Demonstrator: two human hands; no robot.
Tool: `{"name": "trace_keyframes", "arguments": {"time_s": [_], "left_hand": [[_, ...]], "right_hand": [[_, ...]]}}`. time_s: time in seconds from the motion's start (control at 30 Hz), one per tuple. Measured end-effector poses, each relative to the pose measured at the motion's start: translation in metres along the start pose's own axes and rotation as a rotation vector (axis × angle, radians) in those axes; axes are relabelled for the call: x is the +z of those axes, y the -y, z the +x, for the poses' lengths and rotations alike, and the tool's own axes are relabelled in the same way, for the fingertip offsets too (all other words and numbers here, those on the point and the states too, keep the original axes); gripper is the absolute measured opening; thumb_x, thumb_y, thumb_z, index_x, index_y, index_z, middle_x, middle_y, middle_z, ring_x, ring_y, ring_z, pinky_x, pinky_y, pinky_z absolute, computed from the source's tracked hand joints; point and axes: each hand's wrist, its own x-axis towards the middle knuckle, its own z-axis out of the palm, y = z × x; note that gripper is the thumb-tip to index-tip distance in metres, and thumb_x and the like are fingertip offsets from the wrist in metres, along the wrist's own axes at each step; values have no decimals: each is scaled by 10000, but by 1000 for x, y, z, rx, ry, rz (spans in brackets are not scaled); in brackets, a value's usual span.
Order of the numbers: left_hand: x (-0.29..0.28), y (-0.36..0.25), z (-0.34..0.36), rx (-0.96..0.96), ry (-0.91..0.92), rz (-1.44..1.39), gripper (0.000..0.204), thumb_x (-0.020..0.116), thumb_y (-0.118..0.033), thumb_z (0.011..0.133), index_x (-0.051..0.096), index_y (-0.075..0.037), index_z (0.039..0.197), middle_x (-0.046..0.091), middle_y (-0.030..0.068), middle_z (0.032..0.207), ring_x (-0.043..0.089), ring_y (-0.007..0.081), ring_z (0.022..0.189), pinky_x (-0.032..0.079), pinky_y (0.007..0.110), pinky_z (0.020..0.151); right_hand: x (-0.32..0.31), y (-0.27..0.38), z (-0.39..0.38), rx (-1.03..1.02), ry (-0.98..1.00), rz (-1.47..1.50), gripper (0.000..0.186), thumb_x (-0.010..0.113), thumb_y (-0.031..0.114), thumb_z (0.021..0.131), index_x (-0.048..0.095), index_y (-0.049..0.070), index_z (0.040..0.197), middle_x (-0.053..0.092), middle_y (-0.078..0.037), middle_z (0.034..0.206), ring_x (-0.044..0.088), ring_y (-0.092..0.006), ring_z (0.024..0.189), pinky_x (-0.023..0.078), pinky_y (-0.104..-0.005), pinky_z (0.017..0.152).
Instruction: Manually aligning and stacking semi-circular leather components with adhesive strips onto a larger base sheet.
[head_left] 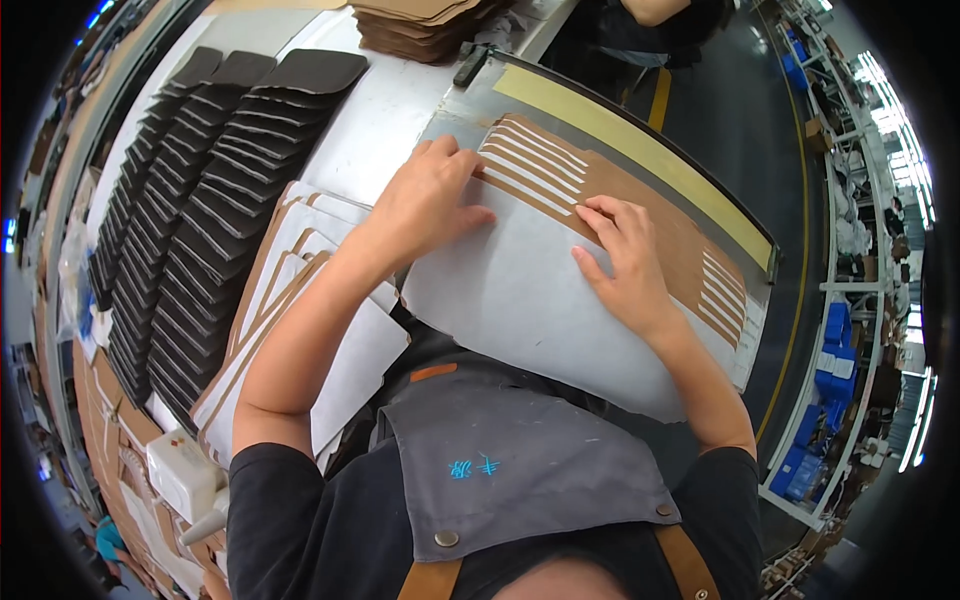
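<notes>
A row of brown pieces with white-edged strips [540, 170] lies fanned in overlapping steps across a board. Its nearer part is a large white sheet [530, 290] that hangs toward my lap. My left hand [432, 195] is at the left end of the strips, its fingers bent onto the edge and its thumb apart on the white sheet. Farther right, my right hand [628, 250] rests its fingertips at the lowest strip, with the thumb spread away from the fingers. Neither hand visibly grips anything.
The board has a pale yellow strip [620, 140] along its far edge. Stacked black pieces [240, 170] stand in overlapping rows at left. White and brown sheets [350, 370] lie beside my left arm. A brown pile [425, 25] sits at the back; shelves with blue bins [835, 370] line the right.
</notes>
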Motion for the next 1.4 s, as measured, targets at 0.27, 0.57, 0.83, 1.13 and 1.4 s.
{"name": "trace_keyframes", "arguments": {"time_s": [0.27, 0.57, 0.83, 1.13, 1.4], "left_hand": [[-14, -3, 18, 53, 173, -109, 318, 765, -94, 672, 639, 2, 948, 597, 113, 862, 584, 273, 863, 476, 341, 789], [-52, -47, -26, 382, 48, -358, 104, 702, 30, 715, 682, 8, 814, 664, 103, 795, 657, 234, 726, 508, 289, 622], [-61, -55, 41, -32, -81, -504, 185, 709, -138, 809, 670, 24, 888, 640, 26, 773, 573, 80, 694, 457, 214, 646], [34, 9, 162, -40, 41, -168, 281, 712, -193, 775, 677, 19, 955, 659, 148, 790, 618, 275, 719, 480, 343, 705], [72, -22, 143, 504, 126, 253, 482, 601, -301, 886, 500, -58, 1290, 444, 149, 1382, 388, 329, 1281, 341, 459, 1030]], "right_hand": [[0, 4, 2, 12, -10, 61, 414, 681, 132, 773, 563, 42, 1160, 500, -88, 1204, 447, -277, 1128, 348, -392, 952], [-76, -21, -28, 124, 158, 134, 356, 748, 132, 709, 631, 59, 1037, 614, -71, 987, 549, -236, 1000, 393, -370, 900], [-173, -57, -50, 437, 284, 122, 208, 703, 119, 740, 576, -41, 777, 548, -109, 640, 490, -204, 571, 427, -293, 588], [-99, -177, 6, 595, 296, -14, 191, 648, 145, 797, 633, -27, 876, 635, -153, 816, 602, -255, 761, 461, -351, 696], [-57, -151, -19, 299, 71, -298, 415, 602, 203, 873, 537, 83, 1266, 461, -114, 1366, 373, -326, 1283, 323, -459, 1030]]}}
